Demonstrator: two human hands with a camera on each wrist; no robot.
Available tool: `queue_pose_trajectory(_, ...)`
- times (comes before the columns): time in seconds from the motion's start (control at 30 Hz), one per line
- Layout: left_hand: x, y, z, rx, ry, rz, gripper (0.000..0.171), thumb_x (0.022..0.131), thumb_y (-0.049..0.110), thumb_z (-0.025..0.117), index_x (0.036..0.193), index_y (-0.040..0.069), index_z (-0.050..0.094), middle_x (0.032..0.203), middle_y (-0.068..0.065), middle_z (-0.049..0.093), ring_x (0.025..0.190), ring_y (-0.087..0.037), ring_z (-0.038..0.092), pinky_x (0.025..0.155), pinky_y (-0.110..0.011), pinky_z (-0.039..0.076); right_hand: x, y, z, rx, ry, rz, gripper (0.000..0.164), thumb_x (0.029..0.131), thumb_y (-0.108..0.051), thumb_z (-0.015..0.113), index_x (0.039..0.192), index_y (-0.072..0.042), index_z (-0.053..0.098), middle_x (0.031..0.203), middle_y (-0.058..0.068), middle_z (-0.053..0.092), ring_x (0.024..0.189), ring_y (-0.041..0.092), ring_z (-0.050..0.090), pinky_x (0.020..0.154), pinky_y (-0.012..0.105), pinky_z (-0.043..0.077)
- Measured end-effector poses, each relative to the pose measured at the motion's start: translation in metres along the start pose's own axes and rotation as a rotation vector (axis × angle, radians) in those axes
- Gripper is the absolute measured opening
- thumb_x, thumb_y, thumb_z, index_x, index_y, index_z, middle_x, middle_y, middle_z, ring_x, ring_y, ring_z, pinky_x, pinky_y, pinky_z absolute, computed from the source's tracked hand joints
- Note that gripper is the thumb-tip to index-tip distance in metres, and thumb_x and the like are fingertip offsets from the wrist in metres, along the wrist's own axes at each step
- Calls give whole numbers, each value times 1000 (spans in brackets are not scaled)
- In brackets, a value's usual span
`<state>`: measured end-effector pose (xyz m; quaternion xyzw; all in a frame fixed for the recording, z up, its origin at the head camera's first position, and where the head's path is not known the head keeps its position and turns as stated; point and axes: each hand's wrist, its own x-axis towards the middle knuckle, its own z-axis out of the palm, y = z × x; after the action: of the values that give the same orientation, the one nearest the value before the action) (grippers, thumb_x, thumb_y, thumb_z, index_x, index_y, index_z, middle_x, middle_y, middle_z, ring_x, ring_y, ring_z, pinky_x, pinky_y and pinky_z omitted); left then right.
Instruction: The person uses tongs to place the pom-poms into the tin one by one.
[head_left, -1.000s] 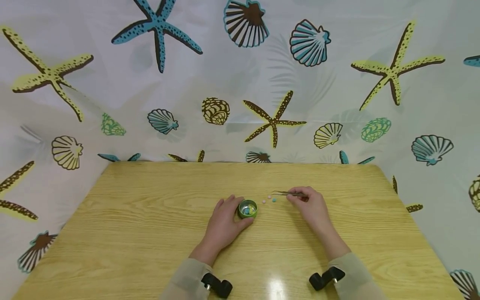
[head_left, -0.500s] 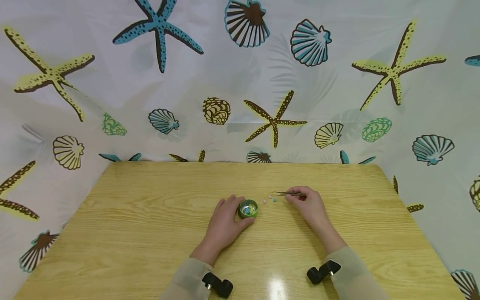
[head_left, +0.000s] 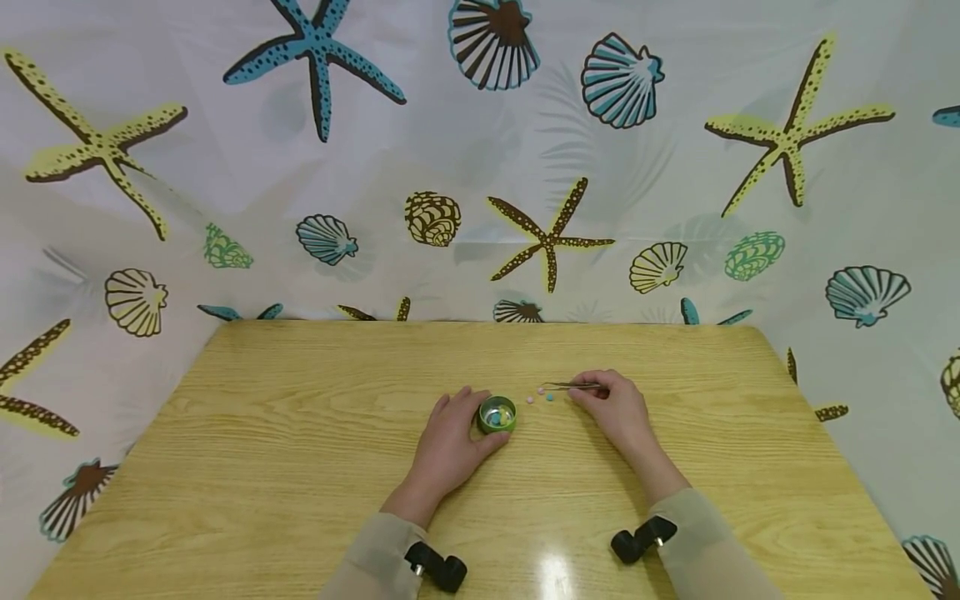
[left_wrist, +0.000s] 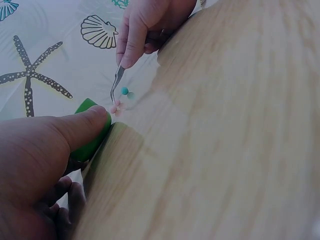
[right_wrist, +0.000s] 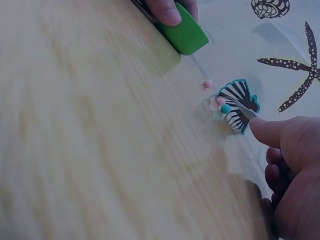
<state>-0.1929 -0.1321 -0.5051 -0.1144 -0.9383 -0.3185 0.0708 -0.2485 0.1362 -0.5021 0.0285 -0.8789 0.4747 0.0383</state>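
Note:
My left hand [head_left: 447,450] holds a small green round tin [head_left: 495,431] upright on the table, its thumb on the near side and fingers round the far side. Blue and yellow beads [head_left: 501,417] lie inside it. In my right hand [head_left: 621,414] a pair of thin bent-tipped tweezers [head_left: 564,386] is pinched, pointing left. The tips are at or just over the farther pink bead [right_wrist: 220,101]; I cannot tell whether they touch it. Close by sit a teal bead [right_wrist: 225,108] and a second pink bead [right_wrist: 208,83], which is nearer the tin.
The wood-grain table [head_left: 300,467] stretches out on both sides of the hands. A pale cloth [head_left: 375,275] printed with shells and starfish hangs behind the back edge and along the sides. Black camera mounts [head_left: 435,567] sit on both sleeves.
My right hand and forearm have shifted slightly to the left, with the tweezers' tips staying by the farther pink bead. The left hand and the tin keep their place.

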Motion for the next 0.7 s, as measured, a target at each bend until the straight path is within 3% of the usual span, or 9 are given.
queue_pose_trajectory(0.7, 0, 1, -1, -7, -3, -1, 68, 87, 44, 79, 140, 8, 58, 141, -10, 59, 144, -29, 39, 124, -44, 17, -1, -2, 1, -46, 21, -7, 16, 91, -31, 78, 105, -22, 77, 101, -2, 66, 86, 18, 59, 75, 35, 50)
